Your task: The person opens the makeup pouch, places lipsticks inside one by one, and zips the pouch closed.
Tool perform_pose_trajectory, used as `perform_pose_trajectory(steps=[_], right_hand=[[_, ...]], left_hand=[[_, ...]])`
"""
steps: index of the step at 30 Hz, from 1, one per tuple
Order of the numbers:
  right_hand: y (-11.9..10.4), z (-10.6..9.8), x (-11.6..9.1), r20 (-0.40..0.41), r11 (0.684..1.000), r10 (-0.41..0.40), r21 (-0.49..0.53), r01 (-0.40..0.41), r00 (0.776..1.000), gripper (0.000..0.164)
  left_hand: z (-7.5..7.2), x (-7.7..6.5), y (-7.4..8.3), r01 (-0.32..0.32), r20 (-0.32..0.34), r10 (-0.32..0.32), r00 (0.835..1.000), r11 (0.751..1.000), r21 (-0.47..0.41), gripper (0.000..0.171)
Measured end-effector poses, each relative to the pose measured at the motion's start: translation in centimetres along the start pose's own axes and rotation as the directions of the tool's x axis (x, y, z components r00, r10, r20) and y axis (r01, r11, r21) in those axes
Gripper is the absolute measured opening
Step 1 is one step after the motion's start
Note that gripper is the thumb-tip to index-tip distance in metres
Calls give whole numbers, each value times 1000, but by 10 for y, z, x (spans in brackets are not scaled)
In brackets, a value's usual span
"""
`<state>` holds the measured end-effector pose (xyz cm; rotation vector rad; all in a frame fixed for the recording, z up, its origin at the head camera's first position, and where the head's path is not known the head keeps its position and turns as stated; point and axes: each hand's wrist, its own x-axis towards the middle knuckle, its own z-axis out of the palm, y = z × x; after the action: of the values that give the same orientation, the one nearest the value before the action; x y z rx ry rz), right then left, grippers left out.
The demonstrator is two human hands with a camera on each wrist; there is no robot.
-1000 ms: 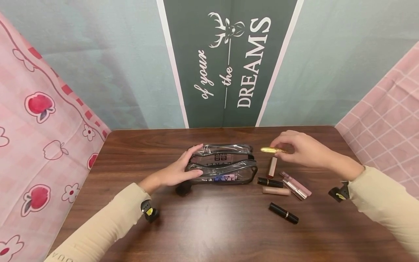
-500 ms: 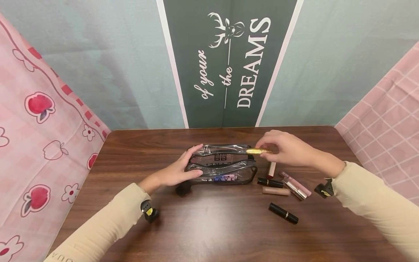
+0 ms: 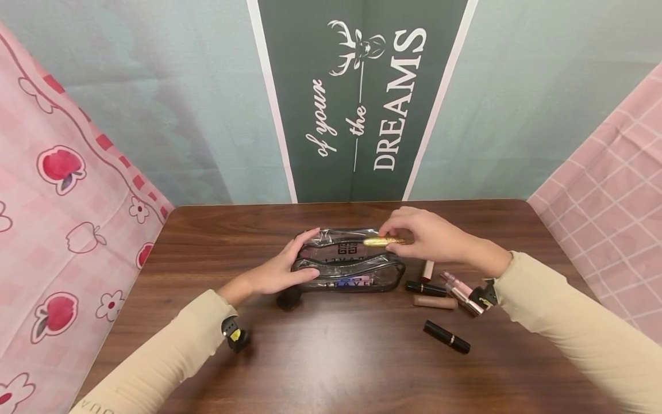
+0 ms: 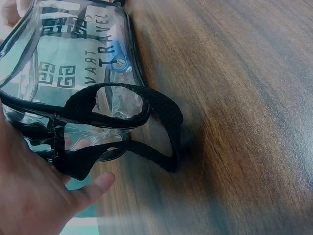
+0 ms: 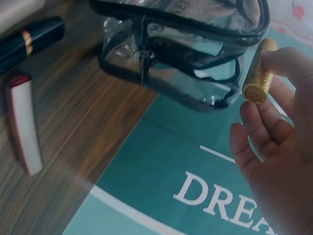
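Note:
A clear cosmetic bag (image 3: pixel 380 279) with black piping and "TRAVEL" lettering stands on the wooden table, its top gaping. My left hand (image 3: pixel 281 264) holds its left end, thumb at the near rim and fingers at the far rim. In the left wrist view, a black strap loop (image 4: pixel 168 115) hangs from that end. My right hand (image 3: pixel 429 233) pinches a gold lipstick tube (image 3: pixel 374 242) over the bag's right part, the tube lying nearly level. The right wrist view shows the round labelled end of the gold lipstick tube (image 5: pixel 257 88). A blue and purple item (image 4: pixel 117 58) shows through the bag's near wall.
Right of the bag lie a beige-and-red tube (image 3: pixel 427 270), a black tube (image 3: pixel 425 288), a tan tube (image 3: pixel 435 302) and pink-and-silver tubes (image 3: pixel 460 290). Another black tube (image 3: pixel 446 336) lies nearer. A fabric backdrop (image 3: pixel 331 115) rises behind the table.
My right hand has moved left with the gold lipstick tube, from right of the bag to over its opening. My left hand and the bag have stayed in place.

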<state>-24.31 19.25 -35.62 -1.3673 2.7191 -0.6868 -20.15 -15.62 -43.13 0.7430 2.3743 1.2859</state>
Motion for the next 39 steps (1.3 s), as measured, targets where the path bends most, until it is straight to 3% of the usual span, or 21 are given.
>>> perform_pose_trajectory(steps=[10, 19, 39], right_hand=[[-11, 13, 20, -6, 998, -55, 11, 55, 998, 17], [-20, 24, 34, 8, 999, -41, 14, 41, 999, 18], [-19, 44, 35, -44, 992, -85, -100, 80, 995, 16]], left_hand=[[1, -1, 3, -4, -1, 4, 1000, 1000, 11, 86], [2, 0, 3, 9, 6, -9, 1000, 1000, -28, 86], [4, -1, 3, 21, 21, -20, 1000, 998, -51, 84]])
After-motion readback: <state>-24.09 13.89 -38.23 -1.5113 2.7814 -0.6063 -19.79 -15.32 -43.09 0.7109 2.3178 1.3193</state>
